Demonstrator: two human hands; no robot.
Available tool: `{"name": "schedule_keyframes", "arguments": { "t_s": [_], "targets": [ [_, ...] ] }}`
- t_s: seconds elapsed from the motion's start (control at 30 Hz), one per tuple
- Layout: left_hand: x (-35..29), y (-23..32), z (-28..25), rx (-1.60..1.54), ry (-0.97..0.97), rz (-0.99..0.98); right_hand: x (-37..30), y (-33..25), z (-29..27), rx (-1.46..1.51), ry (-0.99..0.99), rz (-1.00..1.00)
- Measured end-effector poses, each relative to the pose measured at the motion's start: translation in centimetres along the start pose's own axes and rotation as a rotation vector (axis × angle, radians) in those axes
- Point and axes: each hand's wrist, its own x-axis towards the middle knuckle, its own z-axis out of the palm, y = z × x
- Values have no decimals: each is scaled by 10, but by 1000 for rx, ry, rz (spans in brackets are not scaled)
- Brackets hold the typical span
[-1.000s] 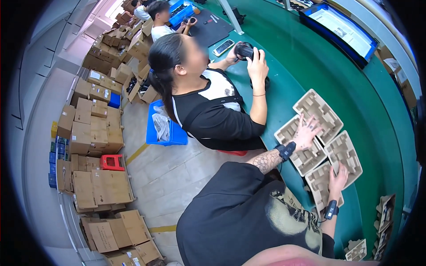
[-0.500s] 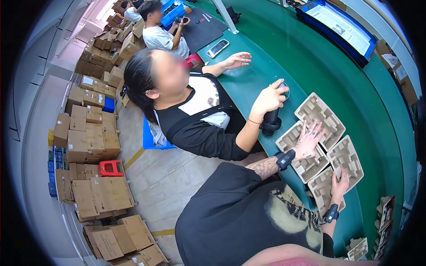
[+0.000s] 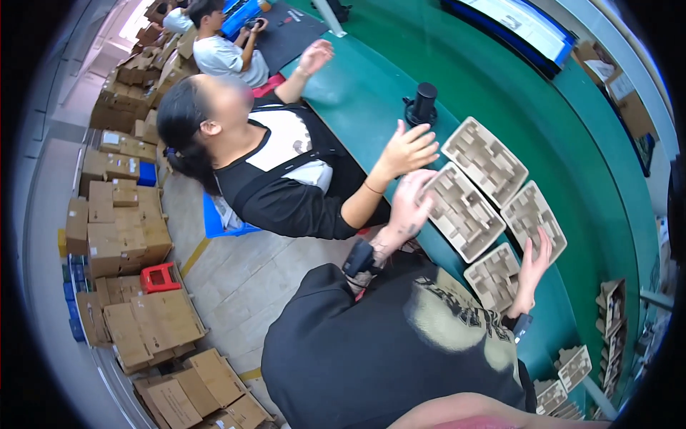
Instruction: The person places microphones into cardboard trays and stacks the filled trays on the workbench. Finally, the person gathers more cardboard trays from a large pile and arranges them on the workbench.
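Note:
Four-sided moulded pulp trays lie together on the green table: a far tray (image 3: 487, 159), a left tray (image 3: 464, 214), a right tray (image 3: 536, 214) and a near tray (image 3: 493, 279). My left hand (image 3: 411, 211) is at the outer edge of the left tray, fingers apart, close to a co-worker's hand (image 3: 413, 151). With fingers spread, my right hand (image 3: 534, 266) rests over the right tray's near end, beside the near tray. Molded hollows and ridges show in the trays, with nothing else in them. Beyond the co-worker's hand stands a black cylindrical device (image 3: 423, 104).
A co-worker (image 3: 279, 164) sits close on my left, both hands raised. Another person (image 3: 225, 57) works farther along at a dark mat (image 3: 293, 39). A blue-framed screen (image 3: 514, 32) stands behind the table. More pulp trays (image 3: 574, 368) are at lower right; cartons (image 3: 128, 222) fill the left.
My left hand has moved left off the left tray's middle to its edge. The co-worker has let go of the black device, which stands on the table. The view has shifted.

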Motion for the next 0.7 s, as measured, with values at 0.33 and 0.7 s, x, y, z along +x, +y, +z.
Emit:
{"name": "schedule_keyframes", "arguments": {
  "t_s": [0.33, 0.7],
  "targets": [
    [45, -25, -6, 552, 74, 31, 2, -56, -21, 195, -9, -16],
    [40, 23, -55, -557, 343, -159, -9, -81, -15, 855, -448, 202]
  ]
}}
